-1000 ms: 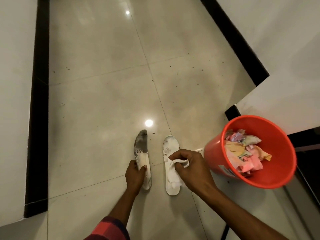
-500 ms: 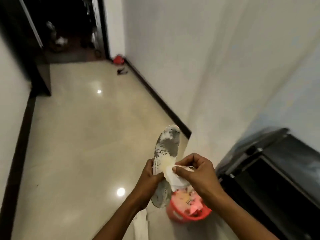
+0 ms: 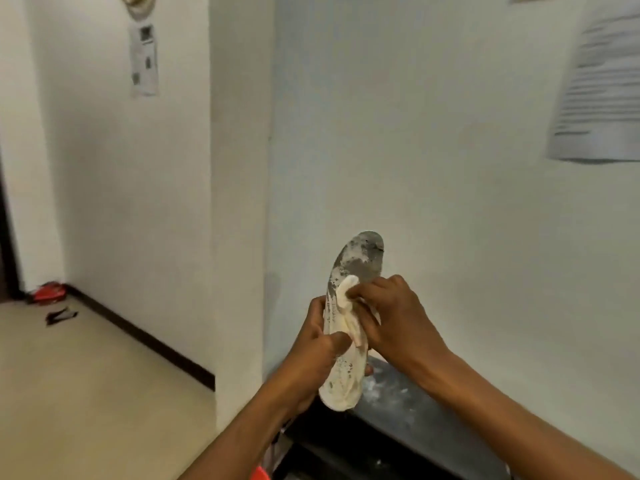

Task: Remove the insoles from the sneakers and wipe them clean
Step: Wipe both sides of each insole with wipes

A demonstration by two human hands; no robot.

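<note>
Insole (image 3: 360, 261) is held upright in front of the wall (image 3: 450, 168), toe up. The left hand (image 3: 315, 355) is clamped around its lower half. The right hand (image 3: 391, 317) pinches a white wipe (image 3: 346, 296) against the middle. Grey dirt covers the toe area. A good stroke probably requires firm bracing and even pressure, with the wipe drawn upward over the soiled toe.

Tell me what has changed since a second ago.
The left hand has lifted the dirty insole off the floor and now holds it upright before the wall. The right hand has brought the white cloth up onto it, near the grey toe end. The other insole has left the view. Unchanged: the left hand grips the same insole, the right pinches the same cloth.
</note>
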